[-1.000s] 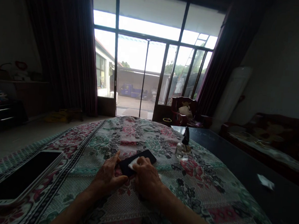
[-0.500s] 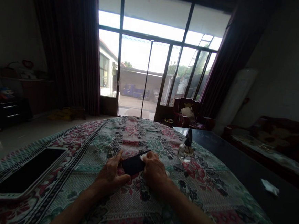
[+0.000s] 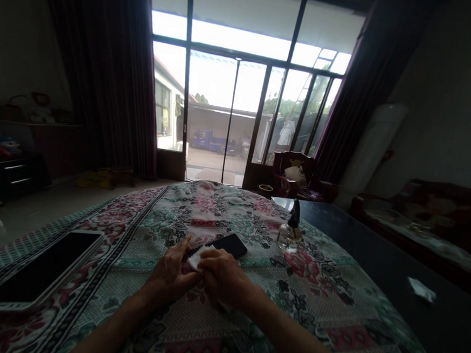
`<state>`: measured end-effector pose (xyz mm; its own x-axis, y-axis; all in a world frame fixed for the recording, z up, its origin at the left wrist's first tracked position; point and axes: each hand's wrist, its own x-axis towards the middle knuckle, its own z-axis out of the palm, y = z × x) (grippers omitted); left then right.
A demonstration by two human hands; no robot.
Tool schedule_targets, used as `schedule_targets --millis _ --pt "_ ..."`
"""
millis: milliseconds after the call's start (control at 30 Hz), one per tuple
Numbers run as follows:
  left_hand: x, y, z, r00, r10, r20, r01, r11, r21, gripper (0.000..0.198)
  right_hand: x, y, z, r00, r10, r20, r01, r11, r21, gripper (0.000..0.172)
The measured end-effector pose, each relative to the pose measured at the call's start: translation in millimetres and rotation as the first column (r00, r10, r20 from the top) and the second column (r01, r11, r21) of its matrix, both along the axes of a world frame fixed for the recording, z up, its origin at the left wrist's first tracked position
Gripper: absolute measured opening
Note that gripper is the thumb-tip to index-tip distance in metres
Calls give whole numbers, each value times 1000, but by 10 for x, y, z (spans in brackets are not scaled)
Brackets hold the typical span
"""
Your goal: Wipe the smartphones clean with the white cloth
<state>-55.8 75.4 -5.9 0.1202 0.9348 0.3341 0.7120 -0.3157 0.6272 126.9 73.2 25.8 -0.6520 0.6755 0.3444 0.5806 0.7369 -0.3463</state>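
Note:
A black phone (image 3: 230,244) lies flat on the floral cloth (image 3: 316,291). My left hand (image 3: 171,272) rests at the phone's near left end, thumb and fingers around its edge. My right hand (image 3: 221,276) presses a small white wipe (image 3: 200,256) onto the near end of the phone's screen, fingers curled on the wipe. The near half of the phone is hidden under both hands.
A tablet (image 3: 36,275) with a dark screen lies at the left on the cloth. A small clear spray bottle (image 3: 288,234) stands right of the phone. A dark table (image 3: 391,265) with a white scrap (image 3: 421,290) sits to the right.
My right hand slid the white wipe forward along the screen, then back to the phone's near end. My left hand stayed at the phone's left edge.

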Motion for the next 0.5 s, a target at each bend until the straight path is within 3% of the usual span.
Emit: schedule_targets --millis 167,333,500 --pt "-4 -7 23 1000 5 9 -5 1000 -1 89 9 52 -6 985 -156 74 154 987 41 23" --pt "4 -26 65 1000 -15 -2 15 1000 -3 87 246 205 70 870 -472 142 465 882 81 26" --pt "-13 4 -7 999 -35 -23 35 999 29 82 426 323 89 836 -529 143 526 848 61 31"
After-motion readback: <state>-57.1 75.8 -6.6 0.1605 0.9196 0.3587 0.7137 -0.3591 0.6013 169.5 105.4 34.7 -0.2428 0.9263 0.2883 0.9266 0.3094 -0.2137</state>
